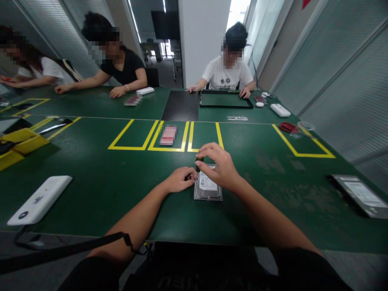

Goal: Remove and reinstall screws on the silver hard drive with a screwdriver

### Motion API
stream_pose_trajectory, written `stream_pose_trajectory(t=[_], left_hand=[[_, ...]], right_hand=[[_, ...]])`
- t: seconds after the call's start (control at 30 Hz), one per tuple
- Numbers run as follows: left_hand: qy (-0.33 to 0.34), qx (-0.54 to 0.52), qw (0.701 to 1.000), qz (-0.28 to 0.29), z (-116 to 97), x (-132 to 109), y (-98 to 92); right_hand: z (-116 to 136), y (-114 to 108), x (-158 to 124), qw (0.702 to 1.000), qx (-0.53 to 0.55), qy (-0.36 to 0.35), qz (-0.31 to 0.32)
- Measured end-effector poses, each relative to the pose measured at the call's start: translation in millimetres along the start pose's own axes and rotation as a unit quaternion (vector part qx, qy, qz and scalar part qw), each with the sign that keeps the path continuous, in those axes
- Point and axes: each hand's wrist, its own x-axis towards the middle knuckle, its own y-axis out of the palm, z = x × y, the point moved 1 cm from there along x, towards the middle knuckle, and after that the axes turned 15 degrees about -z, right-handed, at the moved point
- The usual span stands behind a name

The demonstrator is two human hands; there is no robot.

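A hard drive (208,190) with a white label lies flat on the green table in front of me. Over its far left corner, my right hand (220,165) pinches a short dark handle with a yellowish top, which looks like a screwdriver (199,163); its lower end is hidden. At the drive's left edge rests my left hand (181,179), with its fingers curled closed. A dark spot shows between those fingers, too small to name.
A second hard drive (362,196) lies at the right. A white power bank-like box (41,200) sits at the left, near yellow bins (27,145). Yellow tape (166,150) marks rectangles beyond my hands. Across the table, a person holds a black frame (226,106) beside a black panel (181,106).
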Motion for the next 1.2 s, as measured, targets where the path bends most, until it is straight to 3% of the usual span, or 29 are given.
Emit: stream_pose_trajectory(t=[1.2], left_hand=[[0.000, 0.024, 1.000, -0.002, -0.1, 0.0, 1.3]], right_hand=[[-2.0, 2.2, -1.7, 1.000, -0.017, 0.022, -0.005]])
